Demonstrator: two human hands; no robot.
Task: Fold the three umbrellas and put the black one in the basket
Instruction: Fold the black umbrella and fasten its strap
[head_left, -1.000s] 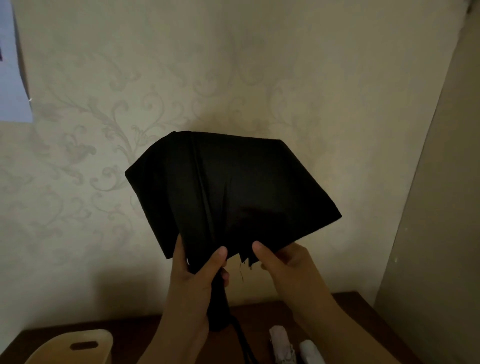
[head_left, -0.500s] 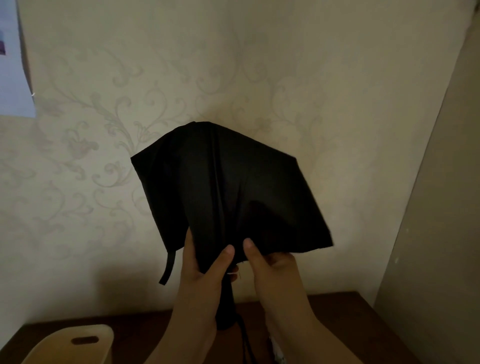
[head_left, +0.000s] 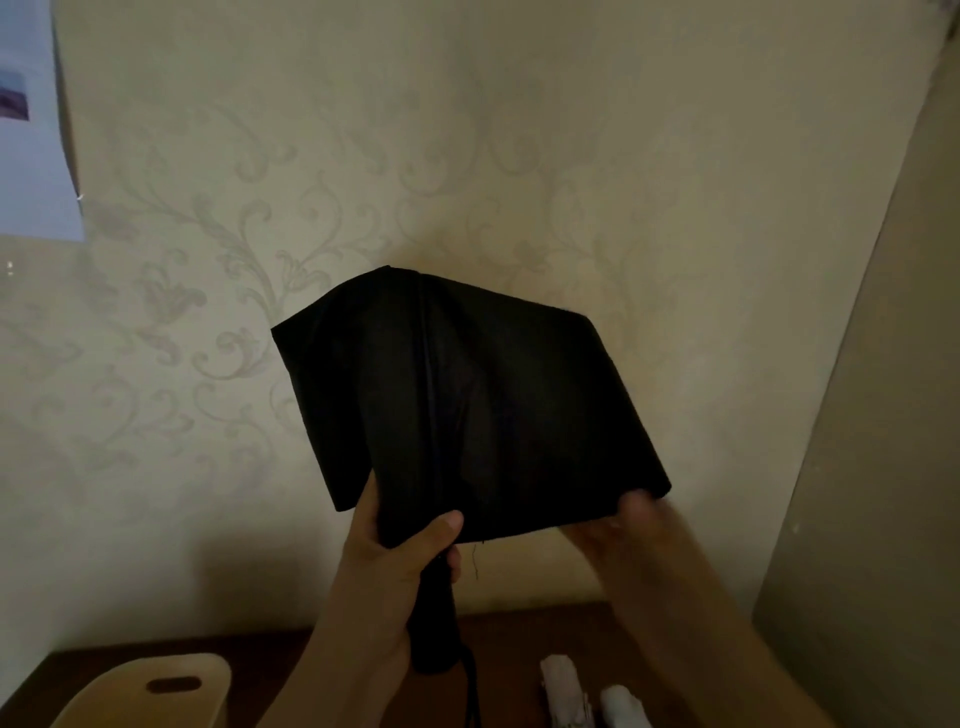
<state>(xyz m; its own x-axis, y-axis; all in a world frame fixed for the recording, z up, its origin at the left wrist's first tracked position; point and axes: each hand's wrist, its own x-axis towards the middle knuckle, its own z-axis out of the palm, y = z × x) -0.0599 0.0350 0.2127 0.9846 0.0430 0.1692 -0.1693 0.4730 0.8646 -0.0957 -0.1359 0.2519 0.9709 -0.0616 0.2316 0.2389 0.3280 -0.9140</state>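
- Gripping the collapsed black fabric umbrella (head_left: 467, 405) at the base of its canopy, the left hand (head_left: 400, 551) has its thumb laid across the front of the cloth and its fingers curled round behind, just above the thick black cylindrical handle (head_left: 435, 629) that hangs below the fist.
- Out at the canopy's lower right corner, the right hand (head_left: 618, 525) pinches the hem and stretches the cloth sideways; it is motion-blurred, so how its fingers lie cannot be made out exactly.
- Held up in the air in front of the wall, above the tabletop, the umbrella has its matte black canopy spread in a loose, wide panel with one straight crease running down its middle. A thin thread dangles from the bottom hem, and a dark strap trails down from the handle out of the bottom edge.
- Low at the bottom left stands the pale beige plastic basket (head_left: 171, 691), with an oval handle slot in its wall; the bottom edge cuts it off and its inside is out of sight.
- Beside the right forearm lie a pinkish-white folded umbrella (head_left: 563, 688) and a white folded umbrella (head_left: 623, 706), close together, both partly cut off and too dim to describe further.
- All of these rest on a dark brown wooden table (head_left: 519, 634).
- Behind is cream wallpaper with a scrolling leaf pattern (head_left: 234, 249), and a pale paper sheet (head_left: 31, 130) at the upper left, cut off by the edge.
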